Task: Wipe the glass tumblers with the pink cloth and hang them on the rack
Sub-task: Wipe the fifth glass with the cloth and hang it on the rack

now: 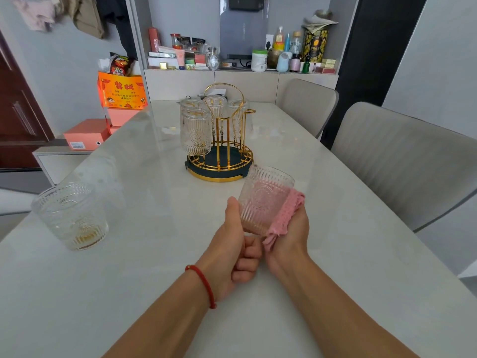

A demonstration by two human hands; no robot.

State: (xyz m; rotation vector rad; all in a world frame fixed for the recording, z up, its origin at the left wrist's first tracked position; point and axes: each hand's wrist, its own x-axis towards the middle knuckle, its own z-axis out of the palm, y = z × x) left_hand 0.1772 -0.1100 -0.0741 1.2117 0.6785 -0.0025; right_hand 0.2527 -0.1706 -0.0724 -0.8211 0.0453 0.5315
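Both hands' grip clamped, left hand (233, 244) on tumbler (265, 200), right hand (290, 228) on pink cloth (286, 215)

Table: I see a pale, marble-look table (154, 267) filling the foreground.
Chairs: two grey upholstered chairs (402, 161) stand along its right side, one behind the other.
Shelf: I make out a recessed shelf (242, 69) at the back, crowded with bottles, jars and small boxes; a patterned tin (315, 45) stands near its right end.
Boxes: orange-pink boxes (86, 136) sit stacked on a low cabinet at left, an orange printed card (121, 91) above them, a snack packet behind.
Door: a dark red door (15, 120) edges my view at far left.
Clothes: garments hang at the top left.
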